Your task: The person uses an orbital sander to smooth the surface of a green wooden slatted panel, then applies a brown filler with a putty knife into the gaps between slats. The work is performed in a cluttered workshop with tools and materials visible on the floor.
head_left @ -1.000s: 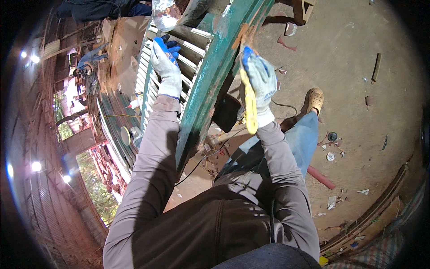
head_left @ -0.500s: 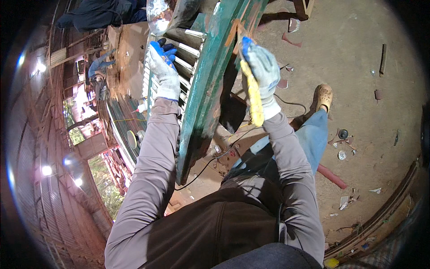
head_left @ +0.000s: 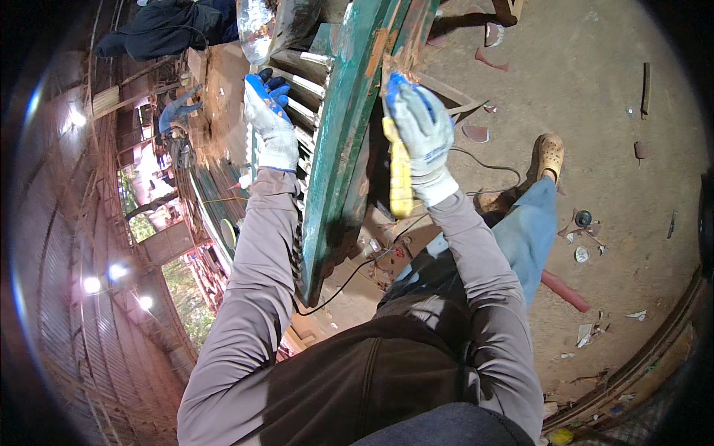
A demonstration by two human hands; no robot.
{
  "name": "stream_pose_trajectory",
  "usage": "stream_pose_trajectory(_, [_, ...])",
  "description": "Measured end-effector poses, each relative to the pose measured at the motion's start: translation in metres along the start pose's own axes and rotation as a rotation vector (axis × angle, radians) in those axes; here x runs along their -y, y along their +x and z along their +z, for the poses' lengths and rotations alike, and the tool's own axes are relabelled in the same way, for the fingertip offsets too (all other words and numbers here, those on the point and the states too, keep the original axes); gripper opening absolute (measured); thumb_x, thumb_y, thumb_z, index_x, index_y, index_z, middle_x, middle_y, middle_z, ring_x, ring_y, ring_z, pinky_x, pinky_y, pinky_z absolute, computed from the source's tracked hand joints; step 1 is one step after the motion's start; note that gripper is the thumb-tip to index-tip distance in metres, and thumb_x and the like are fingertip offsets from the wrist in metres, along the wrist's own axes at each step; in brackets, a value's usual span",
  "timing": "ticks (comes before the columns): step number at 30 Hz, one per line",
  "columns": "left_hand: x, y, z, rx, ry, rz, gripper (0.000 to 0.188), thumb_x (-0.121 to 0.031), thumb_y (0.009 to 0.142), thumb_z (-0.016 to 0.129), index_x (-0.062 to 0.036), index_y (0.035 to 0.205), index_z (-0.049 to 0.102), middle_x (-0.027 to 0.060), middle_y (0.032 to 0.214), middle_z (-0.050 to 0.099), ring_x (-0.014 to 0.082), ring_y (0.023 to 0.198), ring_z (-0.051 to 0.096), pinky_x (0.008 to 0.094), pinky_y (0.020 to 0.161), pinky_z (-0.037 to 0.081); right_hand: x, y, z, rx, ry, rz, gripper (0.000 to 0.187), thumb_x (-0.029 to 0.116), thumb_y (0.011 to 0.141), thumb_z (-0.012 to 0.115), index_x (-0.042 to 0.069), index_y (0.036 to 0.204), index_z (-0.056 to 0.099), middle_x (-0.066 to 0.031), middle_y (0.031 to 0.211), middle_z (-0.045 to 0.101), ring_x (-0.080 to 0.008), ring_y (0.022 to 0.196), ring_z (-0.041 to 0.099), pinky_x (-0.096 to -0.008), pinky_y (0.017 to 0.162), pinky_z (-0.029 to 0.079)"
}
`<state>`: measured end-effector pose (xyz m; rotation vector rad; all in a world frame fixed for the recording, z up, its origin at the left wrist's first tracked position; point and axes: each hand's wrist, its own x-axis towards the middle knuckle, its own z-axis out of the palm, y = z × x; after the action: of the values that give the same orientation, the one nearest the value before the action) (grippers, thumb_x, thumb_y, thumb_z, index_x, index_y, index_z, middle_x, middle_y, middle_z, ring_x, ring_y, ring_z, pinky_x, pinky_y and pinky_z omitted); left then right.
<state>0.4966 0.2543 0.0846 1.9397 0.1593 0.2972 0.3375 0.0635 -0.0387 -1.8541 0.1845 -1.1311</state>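
Note:
A louvered wooden shutter (head_left: 341,156), its frame painted worn green and its slats pale, stands tilted in front of me. My left hand (head_left: 269,123), in a white and blue work glove, is at the slats with its fingers curled around them. My right hand (head_left: 422,130), gloved alike, grips a scraper by its long yellow handle (head_left: 399,175). The scraper's blade end lies against the shutter's right edge, where bare brown wood shows through the paint. My fingers hide part of the tool.
A black cable (head_left: 346,275) runs below the shutter and across the floor behind my right leg. Torn reddish sandpaper pieces (head_left: 476,134), a red tube (head_left: 565,291) and scraps litter the floor. Another person (head_left: 177,111) is far left. Dark clothing (head_left: 160,30) lies at the upper left.
My right hand has moved left and slightly down with the scraper, its handle now more upright. The left hand stays at the slats. The whole view has shifted a little.

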Motion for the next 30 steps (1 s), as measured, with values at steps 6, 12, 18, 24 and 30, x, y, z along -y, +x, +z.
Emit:
stream_pose_trajectory(6, [0.002,-0.004,-0.001,-0.013,-0.018,-0.001,0.058,-0.055,0.105,0.05,-0.0009,0.117,0.067,0.0057,0.088,0.069,0.0108,0.07,0.064,0.0193,0.057,0.044,0.004,-0.03,-0.031,0.125,0.121,0.04,0.037,0.02,0.079,0.073,0.018,0.116,0.072,-0.0049,0.119,0.072,-0.0302,0.109,0.067,-0.0422,0.084,0.055])
stream_pose_trajectory(12, [-0.008,-0.013,0.004,-0.053,-0.003,0.002,0.059,-0.055,0.105,0.05,0.0003,0.118,0.067,0.0055,0.089,0.069,0.0101,0.07,0.064,0.0191,0.055,0.044,-0.006,0.006,-0.017,0.017,0.14,0.06,0.043,0.021,0.081,0.073,0.016,0.124,0.071,-0.0045,0.123,0.071,-0.0292,0.109,0.066,-0.0392,0.085,0.054])
stream_pose_trajectory(18, [-0.013,-0.019,0.009,-0.046,0.067,0.029,0.058,-0.055,0.105,0.05,-0.0011,0.116,0.068,0.0044,0.09,0.069,0.0099,0.069,0.063,0.0196,0.055,0.043,0.024,-0.016,-0.038,0.223,0.171,0.038,0.039,0.014,0.078,0.077,0.014,0.117,0.073,-0.0051,0.119,0.072,-0.0317,0.108,0.068,-0.044,0.089,0.054])
stream_pose_trajectory(24, [-0.008,-0.016,0.004,-0.031,0.029,0.003,0.057,-0.055,0.105,0.049,-0.002,0.116,0.067,0.0037,0.087,0.069,0.01,0.07,0.064,0.0199,0.057,0.044,0.005,0.001,-0.043,0.025,0.333,0.154,0.042,0.009,0.081,0.069,0.005,0.122,0.069,-0.0147,0.118,0.072,-0.0362,0.105,0.069,-0.0441,0.092,0.055])
stream_pose_trajectory(30, [-0.01,-0.015,0.005,-0.053,-0.02,-0.019,0.056,-0.054,0.106,0.049,-0.0018,0.115,0.068,0.0021,0.084,0.069,0.0069,0.063,0.061,0.016,0.05,0.039,-0.039,-0.025,-0.028,0.201,0.66,0.475,0.037,-0.001,0.097,0.063,0.005,0.133,0.066,-0.0097,0.121,0.073,-0.0208,0.107,0.071,-0.0314,0.094,0.055])
